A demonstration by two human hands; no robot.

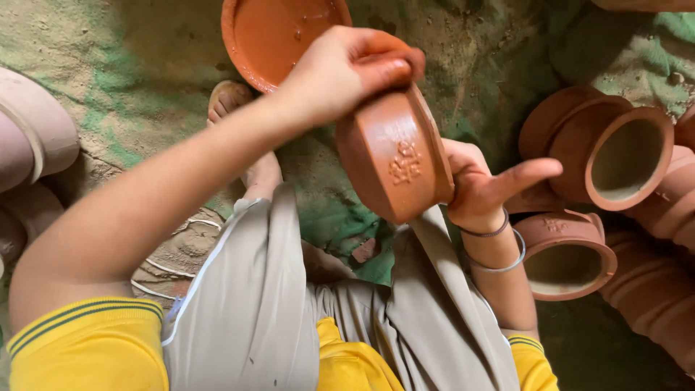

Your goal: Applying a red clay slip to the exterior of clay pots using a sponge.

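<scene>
A small terracotta clay pot [394, 159] with an embossed flower motif is held tilted on its side above my lap. My left hand [347, 72] comes in from the left and curls over the pot's upper edge, its fingertips stained red-orange and pressed against the clay. My right hand [485, 188], with thin bangles on the wrist, supports the pot from its right, open side. Its thumb sticks out and its fingers are hidden behind or inside the pot.
A shallow dish of red-orange liquid [279, 32] sits on the ground ahead. Finished terracotta pots [615, 152] lie on their sides at right, one [565, 253] close to my right wrist. Pale pots [36, 130] are at left. My sandalled foot [232, 98] rests on green, sandy ground.
</scene>
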